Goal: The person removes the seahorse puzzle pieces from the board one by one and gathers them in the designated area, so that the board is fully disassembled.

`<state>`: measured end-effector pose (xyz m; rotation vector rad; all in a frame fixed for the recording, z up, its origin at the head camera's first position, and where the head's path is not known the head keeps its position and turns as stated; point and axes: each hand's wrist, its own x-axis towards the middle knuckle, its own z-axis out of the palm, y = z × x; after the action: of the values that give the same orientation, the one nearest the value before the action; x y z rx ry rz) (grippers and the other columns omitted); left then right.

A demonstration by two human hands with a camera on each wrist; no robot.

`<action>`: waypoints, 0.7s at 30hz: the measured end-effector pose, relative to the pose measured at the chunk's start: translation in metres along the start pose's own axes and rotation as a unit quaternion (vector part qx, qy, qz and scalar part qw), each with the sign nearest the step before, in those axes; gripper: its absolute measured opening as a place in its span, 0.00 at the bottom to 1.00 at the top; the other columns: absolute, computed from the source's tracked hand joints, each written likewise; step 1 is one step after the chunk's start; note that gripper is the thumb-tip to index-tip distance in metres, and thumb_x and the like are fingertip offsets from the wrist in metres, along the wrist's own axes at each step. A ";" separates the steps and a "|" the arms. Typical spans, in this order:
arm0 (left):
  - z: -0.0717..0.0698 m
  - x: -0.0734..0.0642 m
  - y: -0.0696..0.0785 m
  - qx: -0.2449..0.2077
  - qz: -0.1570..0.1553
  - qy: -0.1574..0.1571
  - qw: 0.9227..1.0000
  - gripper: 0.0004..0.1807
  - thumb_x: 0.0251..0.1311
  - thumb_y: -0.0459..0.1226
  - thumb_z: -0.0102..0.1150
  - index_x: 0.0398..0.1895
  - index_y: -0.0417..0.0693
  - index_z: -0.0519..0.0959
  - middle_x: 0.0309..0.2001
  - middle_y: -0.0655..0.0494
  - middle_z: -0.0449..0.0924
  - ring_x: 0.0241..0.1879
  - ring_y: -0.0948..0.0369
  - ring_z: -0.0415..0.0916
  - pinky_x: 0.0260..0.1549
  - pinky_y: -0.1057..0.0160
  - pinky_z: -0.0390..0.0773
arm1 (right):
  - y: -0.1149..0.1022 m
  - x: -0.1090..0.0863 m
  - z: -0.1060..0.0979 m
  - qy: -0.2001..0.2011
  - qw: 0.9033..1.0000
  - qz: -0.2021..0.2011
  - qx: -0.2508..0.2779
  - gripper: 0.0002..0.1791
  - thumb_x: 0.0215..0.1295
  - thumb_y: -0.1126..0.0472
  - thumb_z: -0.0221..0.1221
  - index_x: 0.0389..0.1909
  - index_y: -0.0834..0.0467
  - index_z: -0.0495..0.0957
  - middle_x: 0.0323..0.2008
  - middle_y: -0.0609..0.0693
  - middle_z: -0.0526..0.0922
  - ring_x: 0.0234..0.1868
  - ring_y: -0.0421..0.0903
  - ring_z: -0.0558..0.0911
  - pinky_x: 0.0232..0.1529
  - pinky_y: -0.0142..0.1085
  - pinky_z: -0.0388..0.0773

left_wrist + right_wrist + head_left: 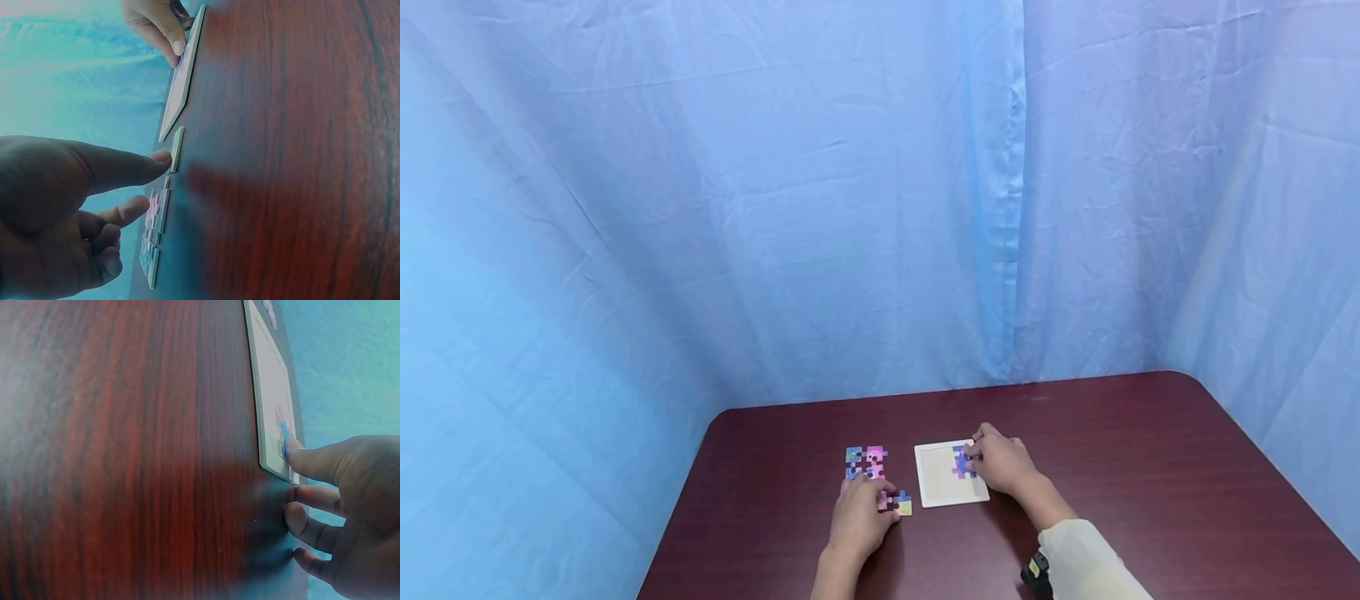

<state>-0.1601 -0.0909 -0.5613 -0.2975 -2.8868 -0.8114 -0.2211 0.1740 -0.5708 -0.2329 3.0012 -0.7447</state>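
Observation:
My left hand [859, 515] is over a group of colourful jigsaw pieces [875, 454] on the table, covering some of them. In the left wrist view its outstretched thumb touches the edge of a blue-and-yellow jigsaw piece [904, 507], and the index finger points toward the other pieces. A white puzzle tray [936, 479] lies to the right, with blue-purple jigsaw pieces [959, 463] at its upper right; whether one or two is hard to tell. My right hand [1003, 462] is at that side, thumb pressing on the blue piece [284, 439], the other fingers by the tray's edge.
The dark red wooden table [1120, 467] has rounded far corners. Blue curtains [850, 208] hang behind it and along both sides. A black device [1037, 573] is at the right wrist, near a pale sleeve [1086, 558].

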 end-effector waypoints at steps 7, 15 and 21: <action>0.003 0.001 0.003 0.034 0.006 0.009 0.999 0.15 0.44 0.38 0.84 0.38 0.52 0.93 0.40 0.51 0.84 0.43 0.54 0.73 0.43 0.48 0.77 | 0.001 0.000 -0.001 -0.002 1.000 0.000 0.004 0.10 0.69 0.61 0.68 0.49 0.57 0.91 0.50 0.52 0.80 0.52 0.50 0.84 0.61 0.63 0.71; 0.005 0.004 0.007 0.034 0.004 0.014 0.999 0.13 0.44 0.37 0.83 0.36 0.49 0.92 0.43 0.44 0.86 0.50 0.45 0.77 0.49 0.42 0.79 | 0.003 0.001 -0.001 -0.005 1.000 0.001 0.006 0.11 0.70 0.61 0.68 0.50 0.57 0.91 0.52 0.53 0.81 0.56 0.52 0.84 0.63 0.64 0.70; 0.005 0.004 0.008 0.040 -0.002 0.018 0.999 0.13 0.45 0.37 0.83 0.36 0.47 0.92 0.42 0.45 0.85 0.47 0.48 0.76 0.46 0.44 0.78 | 0.001 0.000 -0.001 -0.004 1.000 -0.002 0.011 0.11 0.69 0.61 0.68 0.49 0.58 0.91 0.51 0.53 0.81 0.55 0.51 0.83 0.62 0.64 0.70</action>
<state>-0.1627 -0.0811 -0.5612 -0.2664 -2.8785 -0.6928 -0.2210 0.1753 -0.5706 -0.2393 2.9838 -0.7762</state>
